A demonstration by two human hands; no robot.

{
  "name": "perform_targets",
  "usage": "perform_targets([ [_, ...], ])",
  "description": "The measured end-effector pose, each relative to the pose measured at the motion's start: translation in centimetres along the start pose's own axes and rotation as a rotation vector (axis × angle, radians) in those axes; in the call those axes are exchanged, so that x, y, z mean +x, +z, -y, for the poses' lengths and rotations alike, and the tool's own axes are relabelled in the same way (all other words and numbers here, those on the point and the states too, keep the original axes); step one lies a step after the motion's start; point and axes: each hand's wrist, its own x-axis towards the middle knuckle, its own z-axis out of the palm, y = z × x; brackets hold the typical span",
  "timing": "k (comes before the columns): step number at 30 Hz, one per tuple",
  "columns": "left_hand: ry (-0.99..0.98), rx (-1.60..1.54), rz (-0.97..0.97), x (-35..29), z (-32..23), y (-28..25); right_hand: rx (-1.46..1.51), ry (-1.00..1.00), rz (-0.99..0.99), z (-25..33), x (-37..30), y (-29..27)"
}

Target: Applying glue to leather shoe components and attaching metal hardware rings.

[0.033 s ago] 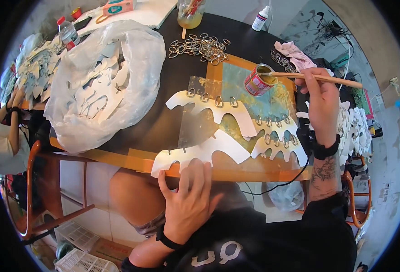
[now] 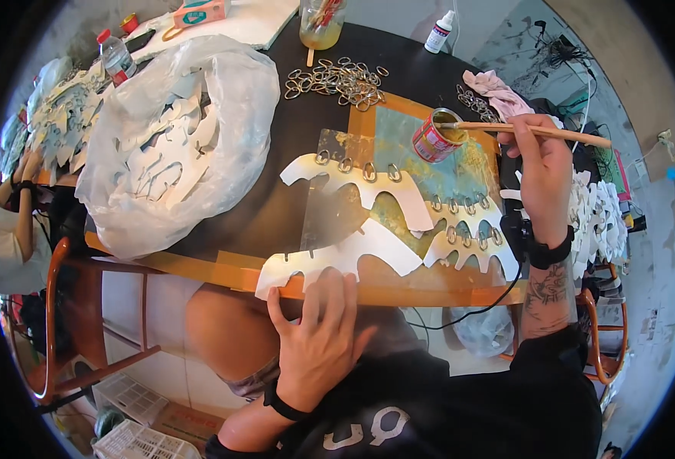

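My left hand lies with fingers apart on the near edge of a white cut-out piece, which has scalloped arches and small dark slits, at the table's front edge. My right hand pinches a paintbrush by its wooden handle. The brush tip dips into the mouth of a small red can of yellowish stuff. Beyond the first piece lies another white piece with metal oval rings along its upper edge. Further ringed white pieces lie to the right, partly overlapping.
A big clear plastic bag of white pieces stands at left. Loose metal rings, a jar of brushes and a white bottle are farther back. A pink cloth lies right. Another person's hand shows far left.
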Motion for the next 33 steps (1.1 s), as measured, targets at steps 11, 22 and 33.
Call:
perform_targets([
  [11,0.015,-0.038,0.013,0.0,-0.1,0.1,0.006,-0.103,-0.192,0.8,-2.2,-4.4],
  [22,-0.021,-0.056,0.022,-0.4,0.0,0.1,0.076,-0.628,-0.508,2.4,-4.5,-3.4],
  [33,-0.004,-0.072,-0.026,-0.5,0.0,0.7,0.470,-0.257,0.355,4.3,-10.2,5.2],
])
